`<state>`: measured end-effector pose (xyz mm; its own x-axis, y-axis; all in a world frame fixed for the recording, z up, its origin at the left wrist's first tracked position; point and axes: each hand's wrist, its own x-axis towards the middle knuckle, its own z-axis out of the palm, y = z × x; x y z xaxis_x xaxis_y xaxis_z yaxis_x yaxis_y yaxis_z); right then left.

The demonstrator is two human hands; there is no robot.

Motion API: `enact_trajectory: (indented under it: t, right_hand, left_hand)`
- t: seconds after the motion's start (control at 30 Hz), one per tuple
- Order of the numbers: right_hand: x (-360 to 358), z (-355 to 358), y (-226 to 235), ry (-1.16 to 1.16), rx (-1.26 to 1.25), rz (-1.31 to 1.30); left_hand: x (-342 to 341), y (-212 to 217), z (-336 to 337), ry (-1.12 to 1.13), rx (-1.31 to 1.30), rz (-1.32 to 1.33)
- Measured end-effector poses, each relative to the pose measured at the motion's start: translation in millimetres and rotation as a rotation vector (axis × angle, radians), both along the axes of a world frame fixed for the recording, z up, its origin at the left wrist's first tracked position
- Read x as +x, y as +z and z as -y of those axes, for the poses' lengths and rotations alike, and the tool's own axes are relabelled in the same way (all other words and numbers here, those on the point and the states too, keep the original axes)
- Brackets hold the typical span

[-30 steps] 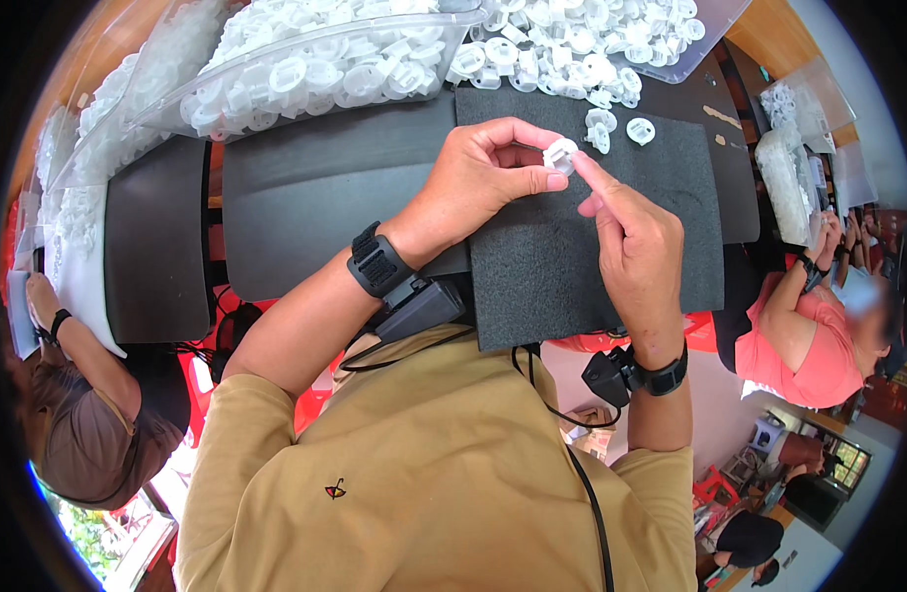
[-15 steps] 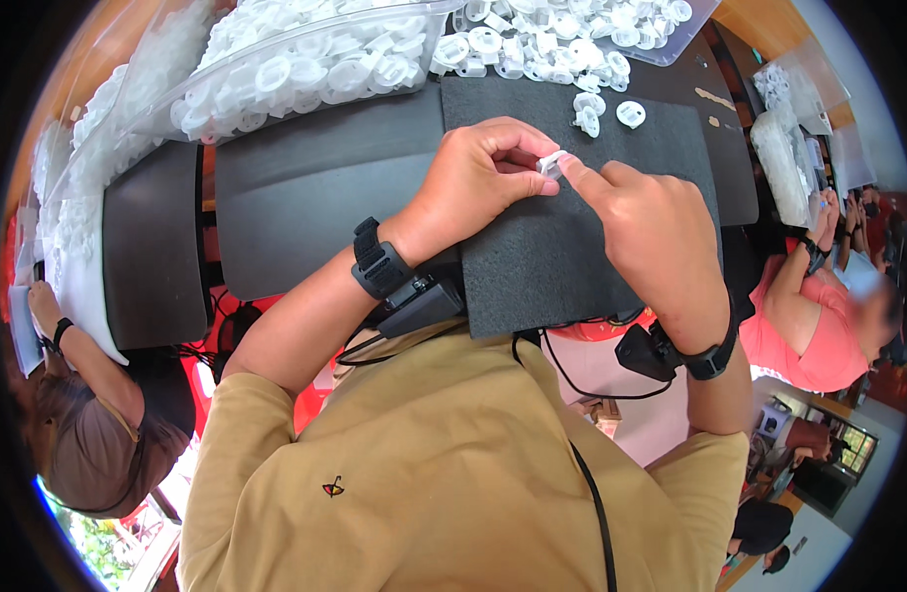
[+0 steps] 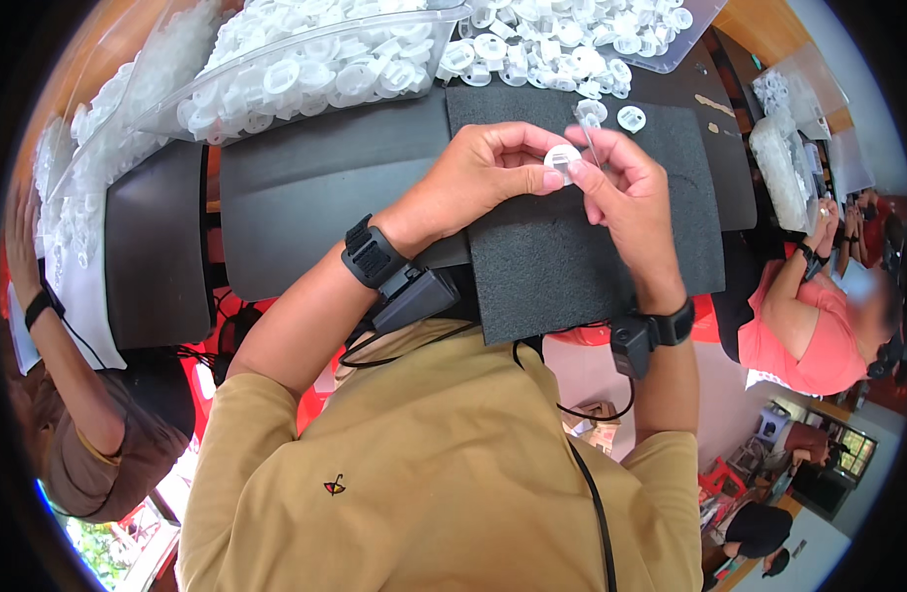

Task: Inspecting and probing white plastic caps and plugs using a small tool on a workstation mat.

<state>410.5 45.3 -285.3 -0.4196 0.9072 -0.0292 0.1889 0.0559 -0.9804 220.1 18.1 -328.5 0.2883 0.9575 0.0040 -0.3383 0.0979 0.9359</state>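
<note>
Pinched between the thumb and fingers of my left hand [image 3: 488, 178] is a small round white plastic piece [image 3: 560, 159], with a rectangular slot in its face. My right hand [image 3: 626, 187] is closed right beside it, its thumb tip at the piece's right edge. A thin grey strip [image 3: 590, 146] sticks up between the right fingers; its kind cannot be made out. Both hands are over a dark foam mat [image 3: 542, 266]. Two loose items lie on the mat's far part: a white round piece [image 3: 631, 118] and a small group of pieces [image 3: 591, 112].
A clear plastic bin [image 3: 305, 109] heaped with white pieces stands at the far left. Another tray [image 3: 661, 61] of them is at the far right. Co-workers sit on both sides, one in a brown shirt [image 3: 69, 474], one in a pink shirt [image 3: 804, 326].
The white piece has turned from edge-on to show its round face. My right hand has drawn its fingers in, with a thin grey strip now visible, and its wrist has shifted left.
</note>
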Motion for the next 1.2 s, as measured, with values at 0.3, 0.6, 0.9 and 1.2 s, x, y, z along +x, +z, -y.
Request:
enact_trajectory:
  t: [0.3, 0.6, 0.9, 1.2]
  right_hand:
    - [-15.8, 4.2, -17.3, -0.11, -0.232, -0.348]
    - [6.3, 20.1, 9.0, -0.053, 0.411, 0.381]
    - [8.4, 30.2, 10.7, -0.037, 0.661, 0.561]
    - [6.6, 31.8, 11.4, -0.03, 0.696, 0.591]
  left_hand:
    - [2.9, -8.0, -0.7, 0.106, 0.089, 0.097]
    - [-2.2, 0.6, 2.1, 0.068, -0.101, 0.229]
    - [-3.0, -2.9, 1.1, 0.047, -0.085, 0.208]
    - [-1.3, -5.3, 0.3, 0.086, -0.023, 0.167]
